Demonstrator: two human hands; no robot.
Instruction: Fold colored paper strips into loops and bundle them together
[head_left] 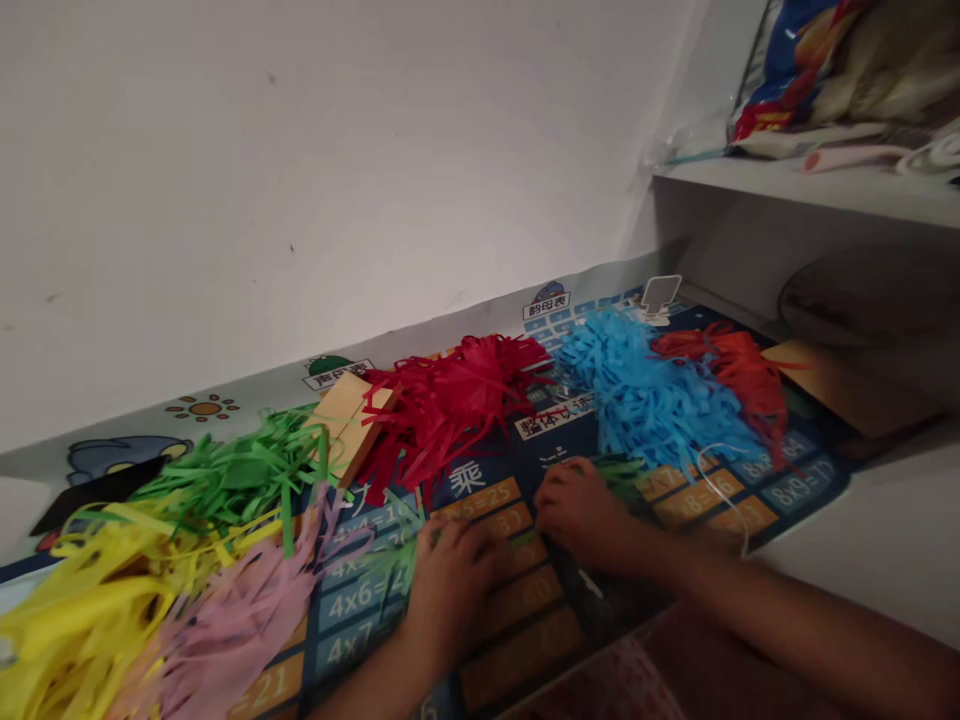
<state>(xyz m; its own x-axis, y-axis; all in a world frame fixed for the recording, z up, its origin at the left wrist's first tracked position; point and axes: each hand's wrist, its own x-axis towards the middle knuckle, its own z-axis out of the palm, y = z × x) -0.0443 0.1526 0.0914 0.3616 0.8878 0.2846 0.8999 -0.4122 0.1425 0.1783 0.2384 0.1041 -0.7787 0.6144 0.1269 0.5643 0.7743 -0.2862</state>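
My left hand is low in the middle of the head view, fingers curled down and slightly blurred. Pale green paper strips fan out from its left side, over the printed mat. My right hand is a little further right, its fingers bent and closed. Darker green paper strips stick out behind it. What lies under both palms is hidden. Beyond the hands are a bunch of red paper strips and a bunch of blue paper strips.
Green, yellow and pink fringed bunches lie at left; an orange-red bunch lies at right. A tan card, white cord and small white stand are around. A loaded shelf overhangs the right.
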